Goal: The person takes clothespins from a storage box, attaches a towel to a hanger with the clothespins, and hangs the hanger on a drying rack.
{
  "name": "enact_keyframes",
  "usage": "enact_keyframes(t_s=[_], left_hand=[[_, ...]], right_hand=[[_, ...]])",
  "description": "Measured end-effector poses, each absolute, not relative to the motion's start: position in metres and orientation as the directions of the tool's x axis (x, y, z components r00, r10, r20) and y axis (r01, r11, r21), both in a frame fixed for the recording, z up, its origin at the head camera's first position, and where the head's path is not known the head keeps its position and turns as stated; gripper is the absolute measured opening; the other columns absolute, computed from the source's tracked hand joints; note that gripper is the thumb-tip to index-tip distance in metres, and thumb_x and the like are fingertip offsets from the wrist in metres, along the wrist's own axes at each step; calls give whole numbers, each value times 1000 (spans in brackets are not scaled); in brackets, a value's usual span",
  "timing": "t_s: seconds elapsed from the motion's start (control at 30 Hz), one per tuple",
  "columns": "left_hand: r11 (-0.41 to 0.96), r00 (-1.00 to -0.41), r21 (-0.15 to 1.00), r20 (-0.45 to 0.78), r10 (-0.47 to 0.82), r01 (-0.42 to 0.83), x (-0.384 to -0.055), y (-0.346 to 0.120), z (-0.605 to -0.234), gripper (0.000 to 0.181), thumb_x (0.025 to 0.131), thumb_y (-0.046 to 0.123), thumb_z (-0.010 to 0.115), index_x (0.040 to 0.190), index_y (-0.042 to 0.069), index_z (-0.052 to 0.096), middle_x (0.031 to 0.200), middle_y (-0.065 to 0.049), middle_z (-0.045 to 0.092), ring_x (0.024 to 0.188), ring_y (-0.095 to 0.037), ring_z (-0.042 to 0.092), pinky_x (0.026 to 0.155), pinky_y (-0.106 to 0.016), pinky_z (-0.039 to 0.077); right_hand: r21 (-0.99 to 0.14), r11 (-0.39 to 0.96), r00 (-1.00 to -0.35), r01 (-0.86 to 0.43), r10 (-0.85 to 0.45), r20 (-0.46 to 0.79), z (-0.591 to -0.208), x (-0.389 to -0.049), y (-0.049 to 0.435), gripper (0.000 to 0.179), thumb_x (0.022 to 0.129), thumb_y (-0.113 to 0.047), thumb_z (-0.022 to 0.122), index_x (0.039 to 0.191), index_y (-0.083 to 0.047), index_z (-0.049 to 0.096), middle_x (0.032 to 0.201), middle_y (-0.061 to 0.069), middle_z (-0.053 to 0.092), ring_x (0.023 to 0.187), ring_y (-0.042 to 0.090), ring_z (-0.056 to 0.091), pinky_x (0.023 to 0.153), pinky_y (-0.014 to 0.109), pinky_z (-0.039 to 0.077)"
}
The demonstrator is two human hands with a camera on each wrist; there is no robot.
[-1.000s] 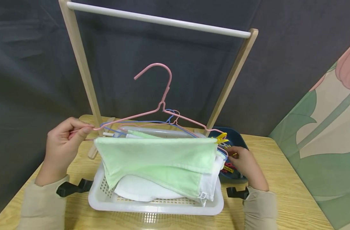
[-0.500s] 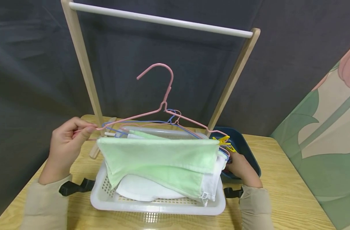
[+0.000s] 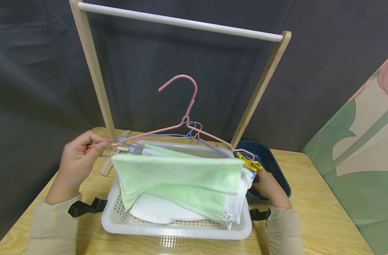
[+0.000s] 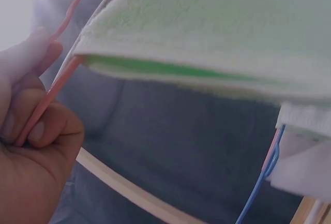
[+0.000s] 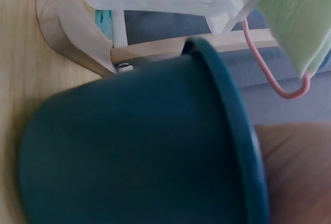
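My left hand pinches the left end of a pink wire hanger and holds it up, hook on top. A folded light green towel drapes over its lower bar; the left wrist view shows the curled fingers around the pink wire. Yellow clothespins overlap the towel's right corner. Just beyond them, my right hand reaches down into the dark blue bin. Its fingertips are hidden, and I cannot tell whether they hold anything. In the right wrist view it appears behind the bin's rim.
A white perforated basket with a white cloth sits under the towel. Behind stands a wooden rack with a white rod. A blue hanger and a thinner pink one lie behind the held hanger.
My right hand has dipped deeper into the bin, which has shifted right in view. The pink hanger has lowered slightly and drifted right with my left hand. More yellow clothespin shows by the towel's corner.
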State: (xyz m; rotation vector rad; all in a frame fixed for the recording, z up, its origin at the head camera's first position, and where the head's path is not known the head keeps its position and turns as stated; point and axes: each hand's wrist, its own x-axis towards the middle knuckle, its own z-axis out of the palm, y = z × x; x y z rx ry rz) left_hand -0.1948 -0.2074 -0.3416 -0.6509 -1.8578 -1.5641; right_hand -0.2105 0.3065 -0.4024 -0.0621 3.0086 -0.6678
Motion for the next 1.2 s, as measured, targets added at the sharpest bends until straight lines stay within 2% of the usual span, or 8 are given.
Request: enact_keyframes(t_s=[0.13, 0.3, 0.6, 0.83, 1.0, 1.2], left_hand=[[336, -681, 643, 732, -4, 688, -192, -207, -339, 4, 93, -5, 68, 90, -6, 67, 63, 6, 47, 51, -7, 28, 47, -24, 26], [418, -693, 633, 721, -11, 652, -190, -204, -337, 9, 91, -11, 67, 90, -2, 65, 61, 6, 38, 52, -6, 29, 47, -24, 26], [417, -685, 639, 727, -51, 647, -190, -205, -336, 6, 95, -9, 64, 91, -5, 61, 63, 4, 37, 55, -8, 31, 51, -24, 27], [390, -709, 676, 701, -79, 625, -188, -204, -334, 7, 95, -10, 62, 90, -6, 59, 64, 4, 38, 56, -9, 33, 51, -24, 27], [368, -726, 698, 683, -85, 614, -188, -204, -334, 7, 95, -11, 61, 90, -7, 59, 64, 4, 39, 55, -10, 32, 50, -24, 28], [344, -721, 698, 688, -81, 628, -189, -204, -336, 8, 93, -14, 61, 89, -8, 59, 62, 3, 37, 55, -10, 31, 51, -25, 28]], right_hand=[[-417, 909, -995, 4, -39, -96, -403, -212, 308, 29, 84, -3, 76, 110, 8, 68, 89, 13, 70, 76, 24, 62, 73, 47, 56], [-410, 912, -994, 3, -41, -99, -405, -212, 312, 27, 83, -2, 76, 108, 7, 69, 89, 13, 70, 77, 25, 63, 74, 48, 56], [-425, 905, -994, 1, -46, -100, -403, -209, 315, 12, 86, -6, 72, 95, 2, 69, 78, 5, 61, 70, 21, 55, 62, 35, 47], [-438, 899, -993, -3, -56, -108, -400, -210, 315, 13, 91, -2, 65, 101, 7, 66, 77, 6, 58, 68, 20, 54, 60, 34, 46], [-401, 915, -996, -28, -60, -67, -398, -208, 314, 17, 94, -4, 66, 106, 7, 66, 83, 8, 61, 73, 23, 55, 66, 39, 49], [-390, 920, -999, -45, -52, -6, -394, -203, 314, 6, 95, -4, 64, 97, 2, 64, 82, 7, 61, 73, 23, 55, 64, 38, 46]])
